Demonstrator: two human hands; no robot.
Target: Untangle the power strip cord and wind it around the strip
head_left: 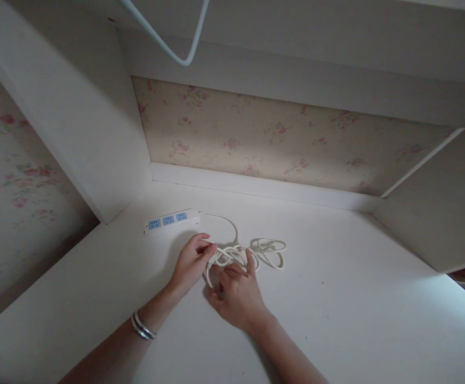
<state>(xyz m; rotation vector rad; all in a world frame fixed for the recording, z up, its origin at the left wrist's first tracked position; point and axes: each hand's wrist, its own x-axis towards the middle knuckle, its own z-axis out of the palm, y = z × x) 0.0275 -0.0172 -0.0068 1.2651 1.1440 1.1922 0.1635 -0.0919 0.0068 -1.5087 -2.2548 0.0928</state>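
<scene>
A white power strip (pixel 171 220) with blue sockets lies on the white desk (pixel 336 298), toward the back left. Its white cable (pixel 266 253) runs right and lies in loose loops. My left hand (pixel 190 264), with bracelets on the wrist, pinches the cable loops between thumb and fingers. My right hand (pixel 238 293) rests just beside it, fingers curled on the same bundle of loops. The two hands almost touch, a little in front of the power strip.
White side panels (pixel 96 138) close in the desk on the left and right. Floral wallpaper (pixel 264 133) covers the back wall above a white ledge. A thin white wire loop (pixel 176 53) hangs from above.
</scene>
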